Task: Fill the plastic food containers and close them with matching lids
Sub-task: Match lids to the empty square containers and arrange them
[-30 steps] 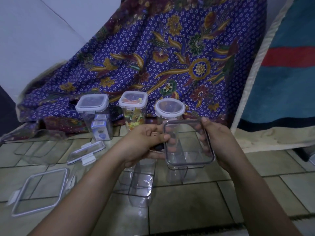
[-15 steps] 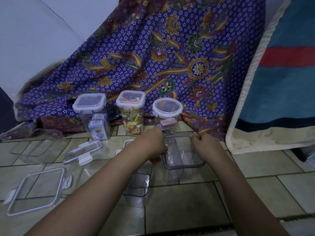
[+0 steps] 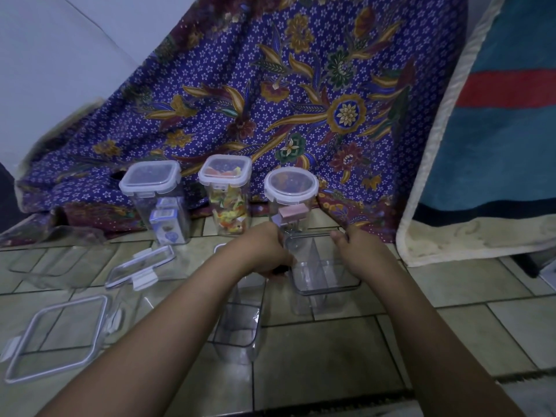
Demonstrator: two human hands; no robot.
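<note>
Clear plastic container [image 3: 323,273], open-topped and empty, stands upright on the tiled floor [image 3: 331,356] in front of the person, with both hands on it. Left hand [image 3: 264,251] wraps its grip around the container's left wall near the rim, fingers curled closed against the plastic. Right hand [image 3: 358,251] holds the right side, its thumb lying along the far rim, so the grip there is closed on the same container.

Just beside it, to the left and nearer the camera, a second empty container [image 3: 237,329] stands open under the left forearm. Behind the hands, three lidded containers stand in a row against a patterned purple cloth [image 3: 270,85]: a square one [image 3: 156,200] holding small blue-and-white packets, a square one [image 3: 227,194] filled with yellow and orange pieces, and a round-lidded one [image 3: 290,191] with a pink item inside, just behind the held container.

On the floor to the left lie loose lids: a large square lid [image 3: 57,335] nearest the camera and a smaller rectangular lid [image 3: 141,266] with its clips open, resting tilted on something clear. Farther left sits a shallow clear tray [image 3: 51,260]. A teal blanket with a red stripe [image 3: 496,115] hangs at the right.
</note>
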